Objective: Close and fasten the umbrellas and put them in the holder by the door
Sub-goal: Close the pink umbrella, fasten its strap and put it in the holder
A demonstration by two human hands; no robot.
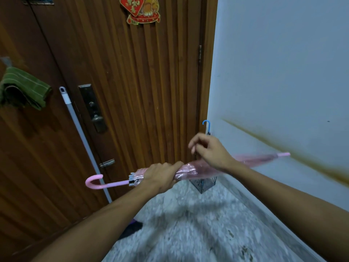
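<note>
A closed pink umbrella (pixel 190 170) lies crosswise in front of me, its hooked handle to the left and its tip pointing right at the wall. My left hand (pixel 160 175) is wrapped around the folded canopy just past the handle end. My right hand (pixel 209 151) hovers over the canopy's middle with fingers curled, pinching something small that I cannot make out. Behind it, in the corner by the door, stands a dark wire holder (pixel 204 184). A blue-handled umbrella (pixel 207 126) stands upright in it.
The brown wooden door (pixel 132 82) fills the left, with a lock plate (pixel 92 107). A grey mop pole (pixel 83 140) leans on it. A green towel (pixel 22 88) hangs at the far left. The white wall (pixel 283 72) is on the right, speckled floor below.
</note>
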